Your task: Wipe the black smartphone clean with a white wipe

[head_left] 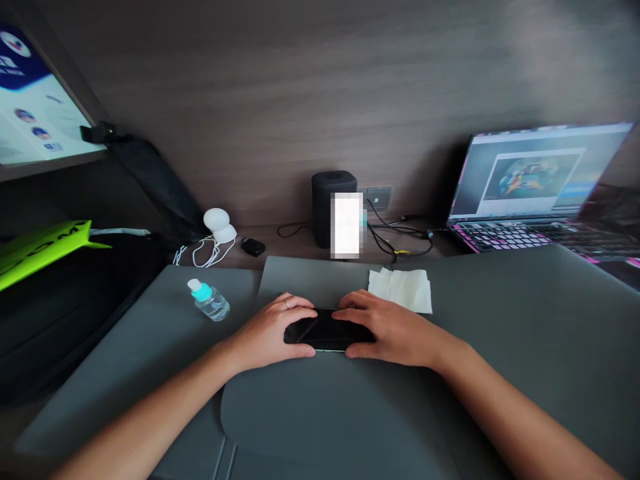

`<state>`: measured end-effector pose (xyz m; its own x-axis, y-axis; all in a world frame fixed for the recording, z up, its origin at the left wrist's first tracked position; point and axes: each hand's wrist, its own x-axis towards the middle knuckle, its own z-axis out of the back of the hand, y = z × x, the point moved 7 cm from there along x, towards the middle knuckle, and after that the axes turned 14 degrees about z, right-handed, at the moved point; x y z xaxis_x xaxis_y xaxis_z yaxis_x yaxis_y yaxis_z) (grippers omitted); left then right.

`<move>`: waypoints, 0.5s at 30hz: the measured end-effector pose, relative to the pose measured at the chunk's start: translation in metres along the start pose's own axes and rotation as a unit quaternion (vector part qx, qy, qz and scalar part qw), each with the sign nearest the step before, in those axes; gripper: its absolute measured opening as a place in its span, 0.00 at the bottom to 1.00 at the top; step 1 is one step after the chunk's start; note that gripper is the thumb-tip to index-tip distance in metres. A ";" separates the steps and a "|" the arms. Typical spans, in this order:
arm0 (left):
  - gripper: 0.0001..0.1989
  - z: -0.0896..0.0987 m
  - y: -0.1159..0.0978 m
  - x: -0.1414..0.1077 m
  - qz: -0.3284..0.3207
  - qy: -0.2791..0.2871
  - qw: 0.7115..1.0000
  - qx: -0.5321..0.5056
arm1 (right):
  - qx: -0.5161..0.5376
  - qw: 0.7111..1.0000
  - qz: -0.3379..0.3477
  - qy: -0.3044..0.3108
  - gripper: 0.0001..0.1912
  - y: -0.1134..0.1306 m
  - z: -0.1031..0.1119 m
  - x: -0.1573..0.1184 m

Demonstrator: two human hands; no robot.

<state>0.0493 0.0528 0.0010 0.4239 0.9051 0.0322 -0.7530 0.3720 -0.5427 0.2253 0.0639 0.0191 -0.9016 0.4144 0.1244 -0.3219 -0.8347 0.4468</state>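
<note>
Fingers (301, 351) of the left hand (267, 332) and right hand (395, 328) are clamping on opposite ends of one phone (331, 331), which is sitting screen-up on or just above the table (525, 340). I'm reading this step as steadying it; the next move, I'm judging, is calling for even pressure at both ends. I'm counting one bottle (211, 301), one speaker (323, 213), one laptop (525, 183) and white tissue (404, 289), its layers escaping my count

A study or office corner, 1 open laptop (540, 177) is glowing at right, wood-grain panelling (260, 120) is rising behind, grey mats (320, 407) are covering the desk (295, 250), cables (400, 252) are trailing below a wall socket (381, 198)
</note>
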 end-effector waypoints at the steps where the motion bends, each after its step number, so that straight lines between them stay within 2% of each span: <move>1: 0.24 0.000 0.000 0.000 -0.002 0.000 1.000 -0.002 | -0.002 1.000 -0.003 0.002 0.28 0.000 0.000 0.000; 15: 0.24 0.000 -0.001 0.001 -0.003 0.004 1.000 -0.013 | -0.031 0.999 -0.006 0.012 0.28 0.003 -0.002 -0.001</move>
<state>0.0502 0.0536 0.0016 0.4322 0.9014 0.0279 -0.7375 0.3711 -0.5643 0.2243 0.0598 0.0185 -0.9042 0.4159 0.0971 -0.3491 -0.8508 0.3928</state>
